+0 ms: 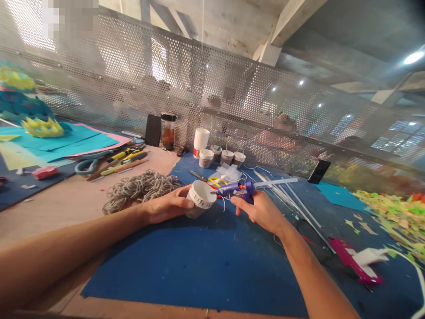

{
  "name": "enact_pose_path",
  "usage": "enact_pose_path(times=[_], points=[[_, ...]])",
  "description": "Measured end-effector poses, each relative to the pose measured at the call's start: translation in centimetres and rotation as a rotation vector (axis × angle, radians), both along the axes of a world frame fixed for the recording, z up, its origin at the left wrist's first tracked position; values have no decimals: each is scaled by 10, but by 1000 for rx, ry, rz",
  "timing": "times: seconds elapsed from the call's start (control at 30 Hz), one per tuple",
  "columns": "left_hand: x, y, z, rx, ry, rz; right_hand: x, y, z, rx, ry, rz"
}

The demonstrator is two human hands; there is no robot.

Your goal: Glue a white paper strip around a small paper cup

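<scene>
Over the blue mat [199, 266], my left hand [174, 204] is wrapped around the side of a small paper cup [201, 199]. The cup is white with dark lettering around its upper band and tilts slightly. My right hand [259, 208] grips a purple glue gun [235, 190]; a long clear glue stick [279, 181] sticks out of its back. The nozzle points left and is at the cup's rim; whether it touches I cannot tell. A thin white strand hangs just below the nozzle. Behind the cup lie pliers with yellow handles [217, 181].
A heap of grey cord [142, 188] lies left of the cup. Several small cups [226, 157] stand at the back, by a jar [168, 132]. On the right are loose glue sticks [303, 201], a pink power strip [357, 261] and paper scraps [398, 217]. Tools [121, 164] lie left.
</scene>
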State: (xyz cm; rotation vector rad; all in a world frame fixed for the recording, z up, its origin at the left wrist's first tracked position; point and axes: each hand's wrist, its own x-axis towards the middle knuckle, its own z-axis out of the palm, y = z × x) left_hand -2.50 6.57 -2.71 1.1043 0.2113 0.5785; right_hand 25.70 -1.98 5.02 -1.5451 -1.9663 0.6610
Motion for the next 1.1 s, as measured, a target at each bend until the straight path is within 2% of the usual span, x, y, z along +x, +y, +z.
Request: enact_pose_path(times=[1.1], points=[[1, 0, 2, 13, 6, 10, 1, -1, 1, -72, 25, 2]])
